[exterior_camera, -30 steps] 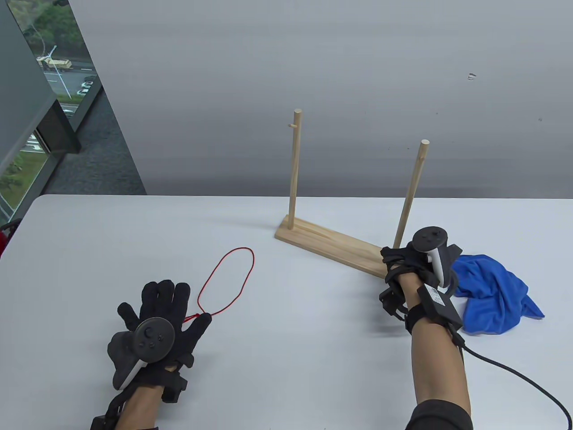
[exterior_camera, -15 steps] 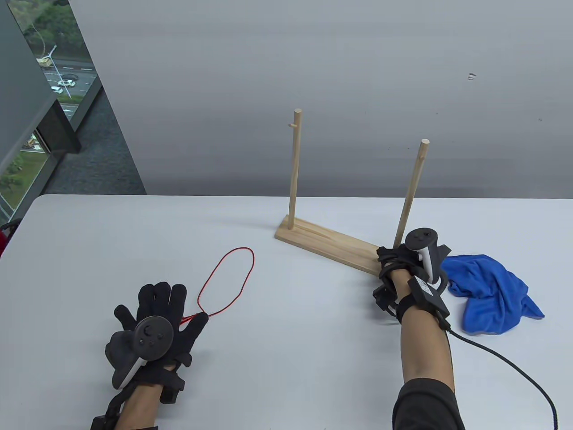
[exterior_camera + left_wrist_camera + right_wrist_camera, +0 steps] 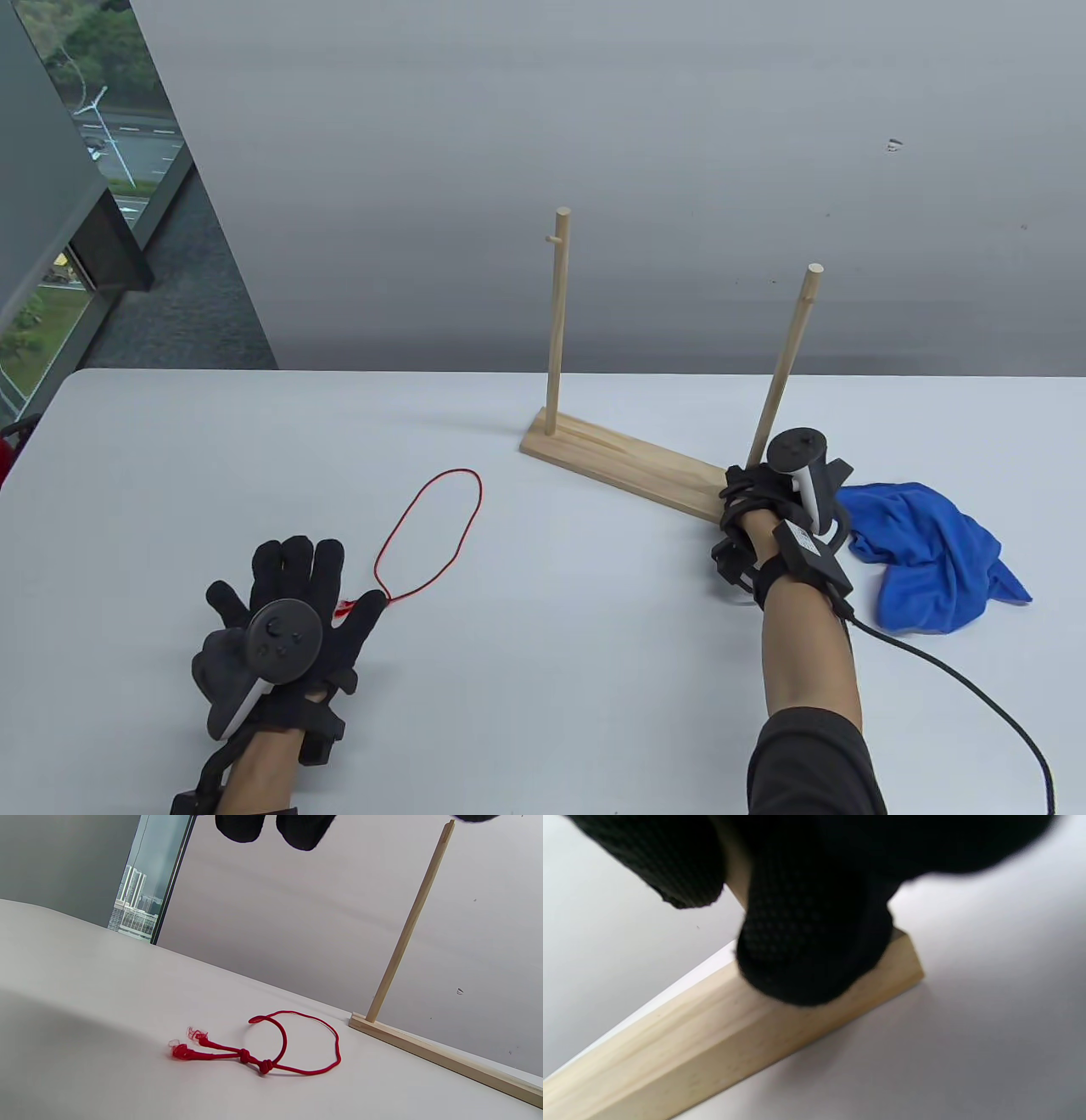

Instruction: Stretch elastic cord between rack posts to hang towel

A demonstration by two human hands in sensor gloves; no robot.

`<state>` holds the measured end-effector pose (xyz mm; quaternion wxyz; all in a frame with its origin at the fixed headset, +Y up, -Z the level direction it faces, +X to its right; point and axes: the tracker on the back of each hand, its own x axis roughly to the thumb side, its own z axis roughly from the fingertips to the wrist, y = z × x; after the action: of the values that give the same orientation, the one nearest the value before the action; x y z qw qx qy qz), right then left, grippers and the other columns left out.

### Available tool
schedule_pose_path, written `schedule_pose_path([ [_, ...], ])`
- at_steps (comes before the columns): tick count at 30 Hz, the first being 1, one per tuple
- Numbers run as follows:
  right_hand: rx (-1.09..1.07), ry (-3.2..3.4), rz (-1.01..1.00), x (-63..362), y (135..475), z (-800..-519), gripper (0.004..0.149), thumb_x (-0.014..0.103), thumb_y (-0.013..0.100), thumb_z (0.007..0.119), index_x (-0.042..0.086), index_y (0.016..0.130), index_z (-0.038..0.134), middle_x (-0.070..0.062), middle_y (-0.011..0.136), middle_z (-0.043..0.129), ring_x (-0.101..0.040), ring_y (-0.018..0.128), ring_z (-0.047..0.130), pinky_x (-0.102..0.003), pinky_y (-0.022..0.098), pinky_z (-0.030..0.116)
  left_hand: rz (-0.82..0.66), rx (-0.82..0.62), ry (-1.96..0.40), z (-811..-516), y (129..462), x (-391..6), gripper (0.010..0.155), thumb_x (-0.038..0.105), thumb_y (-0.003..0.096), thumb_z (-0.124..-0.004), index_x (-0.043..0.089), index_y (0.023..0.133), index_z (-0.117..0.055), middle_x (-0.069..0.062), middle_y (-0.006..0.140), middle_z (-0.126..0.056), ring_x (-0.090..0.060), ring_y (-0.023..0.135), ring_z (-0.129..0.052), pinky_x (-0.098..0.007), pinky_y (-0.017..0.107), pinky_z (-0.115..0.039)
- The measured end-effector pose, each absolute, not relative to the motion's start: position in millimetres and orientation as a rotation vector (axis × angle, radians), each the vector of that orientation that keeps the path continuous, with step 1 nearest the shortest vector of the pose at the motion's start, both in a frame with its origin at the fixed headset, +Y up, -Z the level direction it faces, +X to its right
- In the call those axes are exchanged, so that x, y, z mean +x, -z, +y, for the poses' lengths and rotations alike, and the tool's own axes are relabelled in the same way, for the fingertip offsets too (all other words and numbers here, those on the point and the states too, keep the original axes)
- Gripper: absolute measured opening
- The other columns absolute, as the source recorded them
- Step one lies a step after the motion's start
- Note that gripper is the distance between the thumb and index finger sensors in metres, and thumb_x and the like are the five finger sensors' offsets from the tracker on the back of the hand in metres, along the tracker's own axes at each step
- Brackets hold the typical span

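While the white counter (image 3: 543, 679) stood against a grey wall with a window at left, left hand (image 3: 280, 628) lay fingers spread beside the red elastic cord (image 3: 433, 531); right hand (image 3: 776, 501) gripped the wooden rack (image 3: 628, 467) base, blue towel (image 3: 933, 560) alongside.

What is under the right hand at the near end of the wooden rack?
The right hand grips the rack base at its near end, fingers over the edge. The right post's foot is hidden.

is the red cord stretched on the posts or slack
Slack. The red cord lies looped on the table, on neither rack post.
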<state>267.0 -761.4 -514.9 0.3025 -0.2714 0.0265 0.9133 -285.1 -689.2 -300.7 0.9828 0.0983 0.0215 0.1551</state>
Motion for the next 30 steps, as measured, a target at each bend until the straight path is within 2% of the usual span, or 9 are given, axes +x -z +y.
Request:
schedule_pose_path([
  [7, -0.646, -2.382, -0.008, 271, 513, -756, 0.053, 0.043, 0.042, 0.079, 0.001, 0.075, 0.081, -0.017, 0.048, 0.097, -0.017, 0.018, 0.106, -0.020, 0.000, 0.087, 0.051, 0.189, -0.310, -689, 301, -287, 0.089, 0.085, 0.0394, -0.057, 0.031, 0.110, -0.057, -0.010, 0.122, -0.050, -0.042, 0.117, -0.040, -0.076, 0.067, -0.019],
  [15, -0.529, -2.341, -0.095, 274, 504, -721, 0.053, 0.042, 0.042, 0.079, 0.000, 0.074, 0.082, -0.017, 0.046, 0.097, -0.017, 0.016, 0.106, -0.020, -0.001, 0.087, 0.052, 0.163, -0.306, -690, 301, -290, 0.094, 0.090, 0.0368, -0.053, 0.033, 0.112, -0.052, -0.009, 0.124, -0.043, -0.042, 0.118, -0.032, -0.077, 0.065, -0.015],
  [24, -0.402, -2.367, -0.179, 268, 471, -675, 0.053, 0.043, 0.042, 0.080, -0.001, 0.072, 0.084, -0.017, 0.043, 0.098, -0.015, 0.012, 0.106, -0.019, -0.004, 0.086, 0.036, 0.140, -0.314, -691, 302, -290, 0.099, 0.095, 0.0338, -0.049, 0.036, 0.113, -0.048, -0.007, 0.126, -0.036, -0.042, 0.119, -0.024, -0.079, 0.063, -0.012],
  [30, -0.333, -2.389, -0.199, 265, 441, -661, 0.052, 0.042, 0.042, 0.080, -0.001, 0.071, 0.085, -0.017, 0.042, 0.098, -0.015, 0.011, 0.106, -0.019, -0.004, 0.086, 0.031, 0.127, -0.324, -692, 301, -289, 0.101, 0.096, 0.0328, -0.048, 0.037, 0.114, -0.047, -0.007, 0.127, -0.033, -0.041, 0.119, -0.021, -0.079, 0.062, -0.012],
])
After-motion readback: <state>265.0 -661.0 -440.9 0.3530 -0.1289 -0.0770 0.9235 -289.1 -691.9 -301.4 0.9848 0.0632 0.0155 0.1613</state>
